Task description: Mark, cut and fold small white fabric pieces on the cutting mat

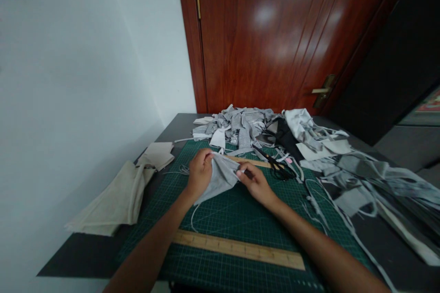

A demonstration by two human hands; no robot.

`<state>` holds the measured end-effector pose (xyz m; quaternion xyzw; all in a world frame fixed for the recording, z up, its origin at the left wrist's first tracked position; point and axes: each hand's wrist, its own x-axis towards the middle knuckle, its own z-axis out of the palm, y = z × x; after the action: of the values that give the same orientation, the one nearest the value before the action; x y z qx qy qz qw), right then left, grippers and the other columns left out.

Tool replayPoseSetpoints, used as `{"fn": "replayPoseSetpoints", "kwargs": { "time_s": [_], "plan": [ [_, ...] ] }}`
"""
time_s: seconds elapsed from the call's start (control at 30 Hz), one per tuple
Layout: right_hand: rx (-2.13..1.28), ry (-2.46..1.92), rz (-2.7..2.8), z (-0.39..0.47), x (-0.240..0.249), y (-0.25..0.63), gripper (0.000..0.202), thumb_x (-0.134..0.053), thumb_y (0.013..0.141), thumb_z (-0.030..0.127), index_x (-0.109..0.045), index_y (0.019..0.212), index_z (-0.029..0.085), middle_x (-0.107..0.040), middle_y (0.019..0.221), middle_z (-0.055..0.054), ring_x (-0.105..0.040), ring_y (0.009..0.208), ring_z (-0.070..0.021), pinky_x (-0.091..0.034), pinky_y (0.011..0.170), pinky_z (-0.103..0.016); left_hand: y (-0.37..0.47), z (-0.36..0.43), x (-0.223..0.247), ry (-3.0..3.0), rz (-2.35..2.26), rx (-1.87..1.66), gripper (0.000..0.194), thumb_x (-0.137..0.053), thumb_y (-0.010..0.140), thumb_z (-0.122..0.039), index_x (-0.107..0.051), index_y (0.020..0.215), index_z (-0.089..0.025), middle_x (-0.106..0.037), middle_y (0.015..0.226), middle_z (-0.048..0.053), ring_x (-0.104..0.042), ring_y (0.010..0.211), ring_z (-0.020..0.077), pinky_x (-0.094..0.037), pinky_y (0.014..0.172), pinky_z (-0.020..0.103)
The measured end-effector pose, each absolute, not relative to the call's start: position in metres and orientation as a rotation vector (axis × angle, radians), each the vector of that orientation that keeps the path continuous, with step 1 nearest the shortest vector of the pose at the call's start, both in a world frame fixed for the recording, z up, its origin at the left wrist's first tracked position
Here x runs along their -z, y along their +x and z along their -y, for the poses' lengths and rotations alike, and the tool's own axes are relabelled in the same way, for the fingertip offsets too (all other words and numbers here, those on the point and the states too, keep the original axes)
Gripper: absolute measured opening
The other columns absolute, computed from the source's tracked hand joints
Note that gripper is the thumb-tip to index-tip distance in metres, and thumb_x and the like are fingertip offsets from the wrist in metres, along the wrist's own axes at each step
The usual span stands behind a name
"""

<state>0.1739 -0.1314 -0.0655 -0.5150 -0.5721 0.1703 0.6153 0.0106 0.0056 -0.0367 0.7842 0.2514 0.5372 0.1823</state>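
Note:
A piece of light grey fabric (220, 177) is stretched between my two hands, raised a little over the green cutting mat (240, 219). My left hand (200, 171) is closed on its upper left edge. On the right corner, my right hand (256, 183) pinches the cloth between thumb and fingers. A thin cord or thread hangs from the fabric's lower left corner onto the mat. Nearer to me lies a wooden ruler (237, 248); a second wooden ruler (256, 161) rests behind my hands. Black-handled scissors (280, 169) lie on the mat to the right of my right hand.
A heap of grey fabric scraps (240, 126) fills the table's back. White and grey cloth (300, 123) and long grey strips (385, 178) cover the right side. Folded beige cloth (117, 197) overhangs the left edge beside the wall. A wooden door (261, 46) stands behind.

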Motion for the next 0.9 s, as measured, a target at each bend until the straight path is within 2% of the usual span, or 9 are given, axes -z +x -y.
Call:
{"fn": "replayPoseSetpoints", "kwargs": {
  "time_s": [0.1, 0.23, 0.33, 0.43, 0.5, 0.57, 0.63, 0.8, 0.9],
  "plan": [
    [-0.509, -1.119, 1.241, 0.135, 0.062, 0.171, 0.024, -0.063, 0.095, 0.045, -0.056, 0.083, 0.024, -0.057, 0.082, 0.0, -0.053, 0.078, -0.0187, -0.043, 0.071, -0.029, 0.01, -0.008, 0.033, 2.129, -0.773, -1.513, 0.015, -0.054, 0.095, -0.026, -0.067, 0.091, -0.021, -0.072, 0.085, 0.002, -0.067, 0.079, 0.0191, -0.052, 0.074, 0.029],
    [-0.537, -1.124, 1.285, 0.14, 0.057, 0.17, 0.028, -0.064, 0.094, 0.048, -0.058, 0.084, 0.023, -0.057, 0.083, 0.0, -0.054, 0.08, -0.0188, -0.042, 0.073, -0.03, 0.01, -0.006, 0.031, 2.06, -0.788, -1.504, 0.017, -0.053, 0.094, -0.029, -0.068, 0.091, -0.021, -0.072, 0.082, 0.001, -0.067, 0.075, 0.0188, -0.05, 0.07, 0.028],
    [-0.454, -1.213, 1.343, 0.142, 0.055, 0.169, 0.028, -0.076, 0.084, 0.045, -0.06, 0.09, 0.023, -0.061, 0.087, 0.0, -0.056, 0.082, -0.0191, -0.044, 0.076, -0.03, 0.011, -0.004, 0.03, 2.073, -0.751, -1.455, 0.016, -0.053, 0.093, -0.028, -0.067, 0.09, -0.021, -0.072, 0.082, 0.001, -0.067, 0.078, 0.0187, -0.051, 0.071, 0.028],
    [-0.348, -1.259, 1.418, 0.142, 0.053, 0.169, 0.04, -0.085, 0.075, 0.04, -0.063, 0.104, 0.022, -0.066, 0.103, -0.004, -0.061, 0.097, -0.0227, -0.047, 0.087, -0.033, 0.011, -0.003, 0.03, 2.102, -0.662, -1.434, 0.015, -0.053, 0.093, -0.026, -0.067, 0.089, -0.021, -0.072, 0.082, 0.001, -0.067, 0.078, 0.0183, -0.051, 0.072, 0.028],
    [-0.332, -1.287, 1.499, 0.14, 0.053, 0.17, 0.034, -0.085, 0.075, 0.038, -0.066, 0.098, 0.022, -0.068, 0.106, -0.006, -0.062, 0.101, -0.0244, -0.047, 0.09, -0.035, 0.01, -0.003, 0.03, 2.127, -0.61, -1.433, 0.014, -0.054, 0.093, -0.025, -0.067, 0.089, -0.021, -0.073, 0.083, 0.001, -0.067, 0.078, 0.0182, -0.051, 0.072, 0.028],
    [-0.324, -1.325, 1.527, 0.138, 0.053, 0.172, 0.025, -0.084, 0.076, 0.037, -0.065, 0.082, 0.022, -0.068, 0.097, -0.005, -0.063, 0.094, -0.0241, -0.048, 0.086, -0.035, 0.009, -0.005, 0.029, 2.159, -0.592, -1.426, 0.014, -0.054, 0.093, -0.023, -0.067, 0.09, -0.022, -0.073, 0.084, 0.001, -0.068, 0.079, 0.0184, -0.051, 0.073, 0.028],
    [-0.295, -1.35, 1.453, 0.135, 0.055, 0.175, 0.028, -0.083, 0.077, 0.038, -0.06, 0.072, 0.022, -0.067, 0.088, -0.004, -0.062, 0.088, -0.0236, -0.049, 0.082, -0.034, 0.007, -0.006, 0.027, 2.19, -0.602, -1.431, 0.014, -0.054, 0.093, -0.022, -0.067, 0.09, -0.022, -0.074, 0.086, 0.001, -0.068, 0.081, 0.0185, -0.052, 0.075, 0.028],
    [-0.371, -1.376, 1.343, 0.134, 0.054, 0.177, 0.029, -0.076, 0.083, 0.044, -0.06, 0.072, 0.022, -0.063, 0.075, 0.0, -0.06, 0.076, -0.0204, -0.048, 0.072, -0.031, 0.006, -0.006, 0.024, 2.216, -0.622, -1.466, 0.014, -0.053, 0.094, -0.021, -0.067, 0.09, -0.021, -0.073, 0.085, 0.002, -0.067, 0.08, 0.0181, -0.052, 0.075, 0.028],
    [-0.351, -1.34, 1.445, 0.135, 0.052, 0.177, 0.025, -0.074, 0.085, 0.041, -0.063, 0.074, 0.022, -0.066, 0.081, -0.002, -0.062, 0.082, -0.021, -0.048, 0.077, -0.031, 0.006, -0.003, 0.024, 2.233, -0.574, -1.443, 0.013, -0.053, 0.093, -0.019, -0.066, 0.09, -0.021, -0.073, 0.087, 0.002, -0.067, 0.081, 0.0183, -0.053, 0.076, 0.028]
  ]
}}
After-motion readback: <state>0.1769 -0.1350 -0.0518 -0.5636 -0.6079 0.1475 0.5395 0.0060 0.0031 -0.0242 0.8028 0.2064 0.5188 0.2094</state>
